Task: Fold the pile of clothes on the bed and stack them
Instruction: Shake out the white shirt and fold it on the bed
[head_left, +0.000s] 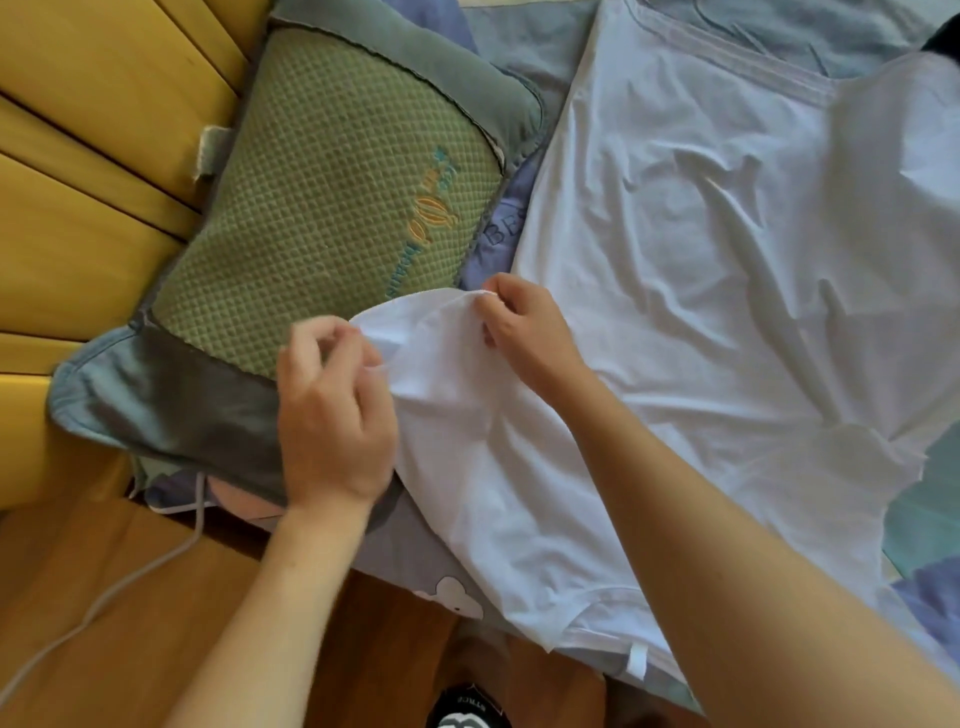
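A white T-shirt (691, 270) lies spread flat across the bed, its neck at the near edge and its hem at the far side. Its left sleeve (431, 358) is lifted over the edge of the pillow. My left hand (332, 405) pinches the sleeve's near corner with curled fingers. My right hand (524, 322) pinches the sleeve's far edge between thumb and fingers. The other sleeve lies wrinkled at the right (872, 467).
A green quilted pillow (337, 197) with grey borders lies left of the shirt. A yellow padded headboard (78, 182) stands at the far left. The patterned bedsheet (415, 561) ends at a wooden floor (130, 623), where a white cable (104, 597) runs.
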